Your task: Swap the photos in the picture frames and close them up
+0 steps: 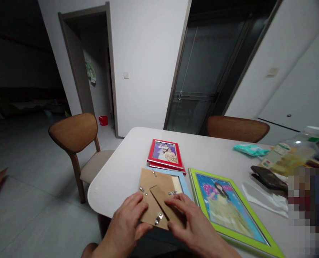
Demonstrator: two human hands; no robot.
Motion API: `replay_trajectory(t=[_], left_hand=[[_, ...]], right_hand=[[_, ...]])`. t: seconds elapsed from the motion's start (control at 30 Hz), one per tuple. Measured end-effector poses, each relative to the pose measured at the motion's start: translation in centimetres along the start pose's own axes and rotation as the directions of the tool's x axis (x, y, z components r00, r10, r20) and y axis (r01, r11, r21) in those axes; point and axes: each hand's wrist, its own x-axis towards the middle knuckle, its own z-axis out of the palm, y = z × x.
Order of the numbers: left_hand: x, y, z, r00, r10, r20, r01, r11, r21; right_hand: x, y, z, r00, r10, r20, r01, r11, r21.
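Both hands pressing flat, left hand (128, 218) and right hand (190, 224) with fingers spread apart on the brown backing board (155, 195) of a face-down blue frame (185, 184) at the tabletop (116, 175) edge, steadying it by its metal clips (158, 218).

Dim room, white walls.
Two wooden chairs (77, 138) stood at the white table (116, 175); grey floor (27, 172), dark doorway (91, 64) beyond.

L hand (127, 218) + R hand (187, 220) flat on frame back (155, 195) | table (116, 175) | clips prob shut
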Motion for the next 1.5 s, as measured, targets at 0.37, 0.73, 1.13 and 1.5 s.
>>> replay_trajectory(t=[0.37, 0.73, 1.13, 1.5], left_hand=[[1.9, 1.9, 3.2, 0.969, -0.067, 0.238, 0.085, 0.994, -0.065], [0.8, 1.3, 3.8, 0.955, -0.006, 0.296, 0.036, 0.995, -0.097], [0.7, 1.0, 3.9, 0.965, -0.020, 0.260, 0.052, 0.992, -0.118], [0.7, 1.2, 3.8, 0.966, -0.050, 0.255, 0.085, 0.988, -0.126]], right_hand=[[-1.1, 5.3, 1.4, 0.994, -0.032, -0.107, 0.005, 0.970, -0.242], [-1.7, 2.6, 1.3, 0.979, -0.187, 0.085, 0.204, 0.926, -0.318], [-1.4, 3.1, 0.9, 0.978, -0.199, 0.062, 0.209, 0.932, -0.297], [1.6, 6.4, 0.5, 0.989, -0.014, -0.146, -0.052, 0.897, -0.440]])
